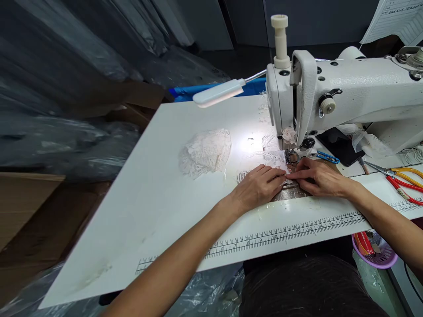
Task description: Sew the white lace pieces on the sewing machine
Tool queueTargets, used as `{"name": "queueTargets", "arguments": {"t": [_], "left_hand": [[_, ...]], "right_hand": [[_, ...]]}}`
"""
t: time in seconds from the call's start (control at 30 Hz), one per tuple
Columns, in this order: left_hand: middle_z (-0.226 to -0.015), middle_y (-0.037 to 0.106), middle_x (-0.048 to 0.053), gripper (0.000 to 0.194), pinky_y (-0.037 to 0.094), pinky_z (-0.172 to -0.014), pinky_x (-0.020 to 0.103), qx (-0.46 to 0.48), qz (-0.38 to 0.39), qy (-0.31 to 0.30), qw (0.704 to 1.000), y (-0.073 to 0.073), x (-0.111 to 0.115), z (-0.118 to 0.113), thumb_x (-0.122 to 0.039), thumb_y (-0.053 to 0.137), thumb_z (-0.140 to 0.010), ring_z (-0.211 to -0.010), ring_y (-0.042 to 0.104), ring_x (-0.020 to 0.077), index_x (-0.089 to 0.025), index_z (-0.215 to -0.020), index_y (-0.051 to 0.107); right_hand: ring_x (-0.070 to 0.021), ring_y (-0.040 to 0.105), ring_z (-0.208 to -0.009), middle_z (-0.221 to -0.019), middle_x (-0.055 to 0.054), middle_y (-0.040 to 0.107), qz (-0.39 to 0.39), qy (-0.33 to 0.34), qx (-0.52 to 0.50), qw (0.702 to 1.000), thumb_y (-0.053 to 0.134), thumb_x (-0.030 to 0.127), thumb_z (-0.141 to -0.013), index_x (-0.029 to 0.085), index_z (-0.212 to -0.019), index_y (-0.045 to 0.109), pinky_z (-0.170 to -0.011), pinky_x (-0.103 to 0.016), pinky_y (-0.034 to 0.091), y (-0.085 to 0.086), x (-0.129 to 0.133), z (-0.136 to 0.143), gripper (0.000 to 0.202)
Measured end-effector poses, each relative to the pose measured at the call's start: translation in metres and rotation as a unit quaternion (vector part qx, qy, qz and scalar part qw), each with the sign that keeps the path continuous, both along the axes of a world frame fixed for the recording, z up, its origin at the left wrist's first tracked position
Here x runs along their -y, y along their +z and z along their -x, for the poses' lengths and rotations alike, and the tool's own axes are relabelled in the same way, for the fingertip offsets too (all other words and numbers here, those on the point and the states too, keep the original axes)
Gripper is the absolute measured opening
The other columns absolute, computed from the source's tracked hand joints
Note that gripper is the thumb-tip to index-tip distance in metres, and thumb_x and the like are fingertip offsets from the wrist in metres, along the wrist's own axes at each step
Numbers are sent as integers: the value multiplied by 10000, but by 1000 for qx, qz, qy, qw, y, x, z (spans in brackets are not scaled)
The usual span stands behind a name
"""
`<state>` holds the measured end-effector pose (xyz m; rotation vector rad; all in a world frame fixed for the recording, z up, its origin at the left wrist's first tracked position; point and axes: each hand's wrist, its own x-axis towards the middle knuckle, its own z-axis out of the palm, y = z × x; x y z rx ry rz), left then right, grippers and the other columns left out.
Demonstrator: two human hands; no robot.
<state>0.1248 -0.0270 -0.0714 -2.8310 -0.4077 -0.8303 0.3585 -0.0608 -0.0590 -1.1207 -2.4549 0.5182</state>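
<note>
My left hand (pixel 261 187) lies by the needle of the white sewing machine (pixel 357 92), its fingers curled together on a strip of white lace (pixel 276 160). From the other side my right hand (pixel 319 176) pinches the edge of the lace between thumb and forefinger. The fingertips of both hands nearly meet just in front of the presser foot (pixel 291 156). Part of the lace runs under the foot and leftward behind my left hand. A shiny metal plate (pixel 291 193) shows beneath my fingers.
A pile of white lace (pixel 208 152) lies left on the white table (pixel 142 189). Right of the needle are a blue thread snipper (pixel 328 157), a black phone (pixel 342 145) and scissors with red and yellow handles (pixel 405 178). A purple basket (pixel 380 259) hangs below the edge.
</note>
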Motion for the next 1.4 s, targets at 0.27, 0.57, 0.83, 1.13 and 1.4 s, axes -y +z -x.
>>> {"name": "queueTargets", "arguments": {"t": [0.27,0.57,0.83,1.13,1.4], "left_hand": [[-880,744,59,222,496,-691,353,94,45,140,985,10,-4,7,-273,526,-985,-793,686,182,-165,-884,691],[-1251,680,112,289,431,-875,438,-10,89,99,991,2,-6,6,-336,477,-1005,-1018,649,235,-175,-1190,629],[-1307,648,121,335,421,-856,435,-55,69,113,990,3,-7,8,-345,457,-1009,-1015,633,254,-169,-1254,604],[-1319,642,110,401,428,-782,421,-81,65,118,988,3,-5,6,-394,392,-1028,-1024,614,283,-148,-1266,601],[-1321,640,109,387,486,-835,418,-106,51,102,988,3,-17,2,-333,370,-1029,-1058,622,282,-137,-1251,620]], "right_hand": [[-190,596,-919,-1079,-99,604,-45,10,30,998,512,153,-893,233,-1167,725,-819,-340,523,2,4,2,357],[-187,598,-908,-1041,-94,612,-42,6,33,999,519,143,-888,230,-1142,733,-819,-333,518,3,5,3,344],[-193,591,-915,-1064,-101,606,-41,8,28,999,506,141,-893,217,-1169,722,-808,-340,520,3,5,3,358],[-199,586,-939,-1071,-123,606,-73,23,41,996,476,155,-911,179,-1185,702,-818,-358,539,-2,4,4,356],[-210,586,-925,-1048,-135,609,-91,19,51,994,449,144,-930,138,-1199,681,-789,-357,556,-1,5,6,355]]}}
